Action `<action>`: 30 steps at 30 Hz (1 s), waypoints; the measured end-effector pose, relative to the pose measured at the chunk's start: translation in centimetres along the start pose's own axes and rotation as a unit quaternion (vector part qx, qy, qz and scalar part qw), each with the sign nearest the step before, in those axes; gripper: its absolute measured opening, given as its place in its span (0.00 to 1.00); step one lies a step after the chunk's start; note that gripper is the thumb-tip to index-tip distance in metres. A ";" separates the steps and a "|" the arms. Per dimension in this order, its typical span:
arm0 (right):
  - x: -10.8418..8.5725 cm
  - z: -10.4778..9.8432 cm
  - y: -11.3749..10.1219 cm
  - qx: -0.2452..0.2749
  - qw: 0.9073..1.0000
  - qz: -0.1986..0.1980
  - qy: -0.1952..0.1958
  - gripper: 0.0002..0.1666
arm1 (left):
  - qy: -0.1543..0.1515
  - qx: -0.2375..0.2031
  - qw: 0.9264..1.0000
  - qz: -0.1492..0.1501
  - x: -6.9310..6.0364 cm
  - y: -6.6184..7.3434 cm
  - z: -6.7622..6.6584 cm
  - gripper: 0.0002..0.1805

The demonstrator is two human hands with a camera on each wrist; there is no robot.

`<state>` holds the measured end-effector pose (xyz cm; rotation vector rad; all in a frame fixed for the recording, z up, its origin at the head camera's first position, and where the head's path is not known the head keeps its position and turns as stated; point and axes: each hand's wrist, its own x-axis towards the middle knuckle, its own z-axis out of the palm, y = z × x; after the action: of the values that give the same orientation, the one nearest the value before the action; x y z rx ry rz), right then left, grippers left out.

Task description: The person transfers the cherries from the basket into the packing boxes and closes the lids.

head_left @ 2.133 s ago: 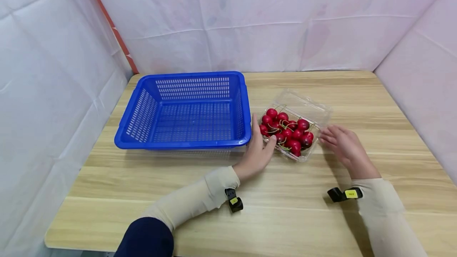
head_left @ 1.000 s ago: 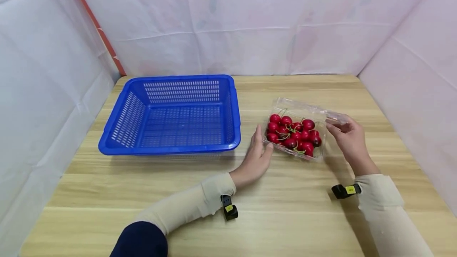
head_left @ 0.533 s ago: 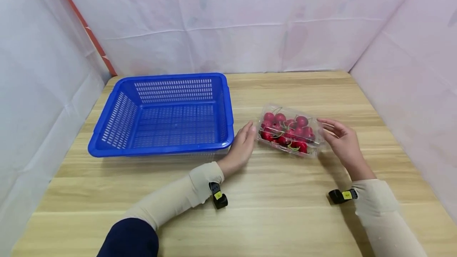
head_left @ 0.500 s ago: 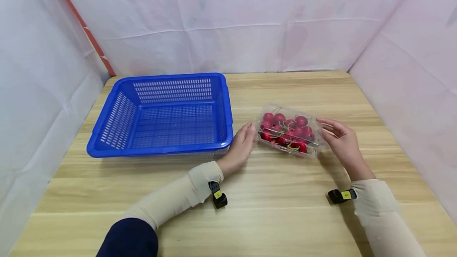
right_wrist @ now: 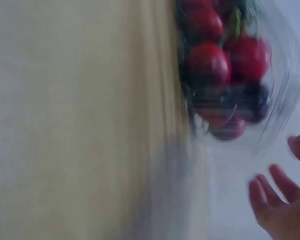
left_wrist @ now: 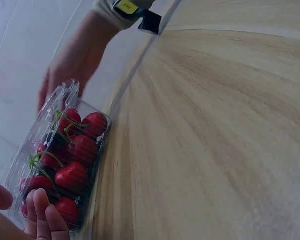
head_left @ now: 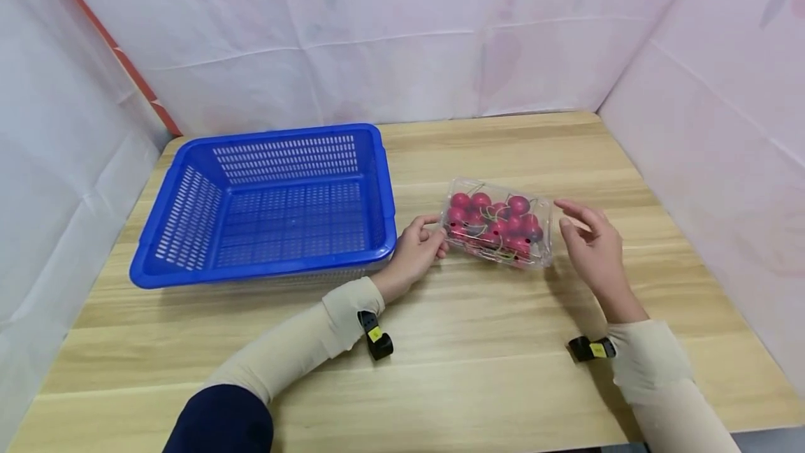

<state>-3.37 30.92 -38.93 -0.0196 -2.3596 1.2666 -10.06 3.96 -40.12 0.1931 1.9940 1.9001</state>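
Observation:
A clear plastic clamshell box [head_left: 497, 224] full of red cherries [head_left: 519, 205] lies on the table in the head view, its lid lowered over the fruit. At its left end my left hand [head_left: 411, 255] has bent fingers and thumb at the corner and appears to pinch it. In the left wrist view, these fingers [left_wrist: 42, 215] cover the box's near end. My right hand [head_left: 594, 254] stays just off the right end, fingers loosely curved and holding nothing. Its fingertips show apart from the box in the blurred right wrist view.
A blue perforated plastic basket [head_left: 260, 269] stands on the wooden table [head_left: 478, 362], left of the box and close beside my left hand. White cloth screens [head_left: 390, 82] rise along the back and both sides.
The lid has swung down from upright over the cherries. My right hand has let go of it and drawn slightly away. My left fingers, straight before, are now bent at the left corner.

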 end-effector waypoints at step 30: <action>-2.0 3.3 -6.0 -0.267 0.915 -0.282 -0.109 0.20 | -0.012 -0.020 1.000 0.000 -0.3 0.2 0.1 0.19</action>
<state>-1.68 24.44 -36.55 0.6125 -2.5515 0.3509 -9.78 3.96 -39.93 0.2047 1.9391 1.9256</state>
